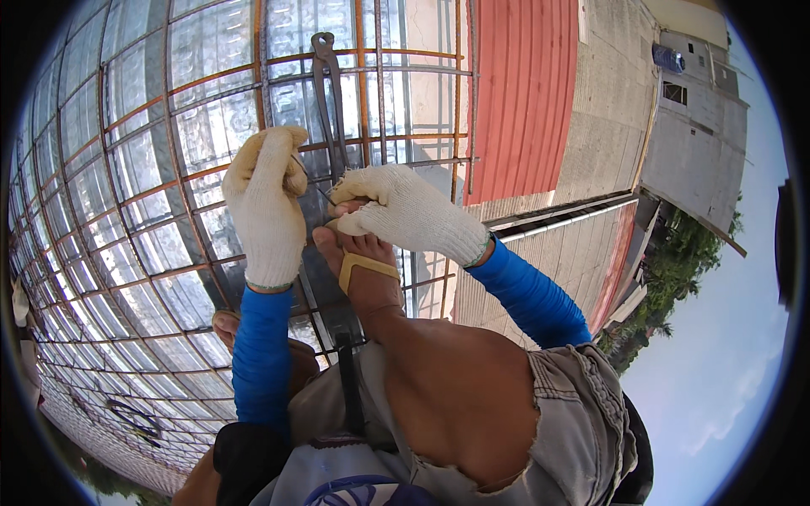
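Note:
My left hand, in a white knit glove, is closed with its fingers curled. From it a short, thin dark wire runs to my right hand. That hand, gloved too with its fingertips bared, pinches the wire just beyond my toes. Both hands hover over a grid of rusty steel bars. End-cutting pincers lie on the grid past my hands, jaws pointing away and handles reaching between them. My foot in a yellow-strapped sandal rests right beneath my right hand.
Shiny ribbed metal sheets lie under the bars. At the right, the grid ends beside a red corrugated roof and grey roofing, with a gap between roofs. A dark coiled object sits on the grid at lower left.

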`<state>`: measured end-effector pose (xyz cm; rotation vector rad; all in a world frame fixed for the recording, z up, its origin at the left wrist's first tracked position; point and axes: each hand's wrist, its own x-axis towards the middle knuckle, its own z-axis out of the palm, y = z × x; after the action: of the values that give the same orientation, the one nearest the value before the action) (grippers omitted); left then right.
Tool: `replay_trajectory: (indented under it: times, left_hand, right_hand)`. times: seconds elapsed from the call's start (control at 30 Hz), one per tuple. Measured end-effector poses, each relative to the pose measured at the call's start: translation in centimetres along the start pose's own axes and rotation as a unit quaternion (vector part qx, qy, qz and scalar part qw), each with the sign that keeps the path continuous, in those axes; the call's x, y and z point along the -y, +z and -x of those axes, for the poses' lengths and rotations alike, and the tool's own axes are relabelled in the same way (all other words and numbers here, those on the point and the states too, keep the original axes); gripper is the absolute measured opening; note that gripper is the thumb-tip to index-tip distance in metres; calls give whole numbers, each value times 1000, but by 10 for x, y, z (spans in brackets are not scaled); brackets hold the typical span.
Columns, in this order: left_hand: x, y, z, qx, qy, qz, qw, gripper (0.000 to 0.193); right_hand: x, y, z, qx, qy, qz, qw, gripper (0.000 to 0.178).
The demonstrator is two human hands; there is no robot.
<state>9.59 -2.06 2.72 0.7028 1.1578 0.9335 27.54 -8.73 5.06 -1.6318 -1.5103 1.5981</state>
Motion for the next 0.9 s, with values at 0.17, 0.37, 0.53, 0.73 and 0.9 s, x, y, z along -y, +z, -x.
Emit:
replay_trajectory:
  times: [0.17,0.37,0.53,0.73,0.9]
  left_hand:
    - [3,-3,-4,-15,-25,120,992,29]
    - [-21,2,-11,-57,39,132,989,28]
    - [-22,-11,-6,-18,77,55,995,29]
    - [-22,-2,2,27,-20,194,980,33]
    - [-15,15,14,104,-54,279,953,36]
  right_hand:
    - [31,4,12,-15,-70,-25,997,29]
    - [6,22,30,-148,108,-471,863,28]
    - [25,33,28,-49,58,-161,984,30]
    - [51,33,52,-48,178,-415,891,30]
    - [24,38,61,-105,114,-423,893,25]
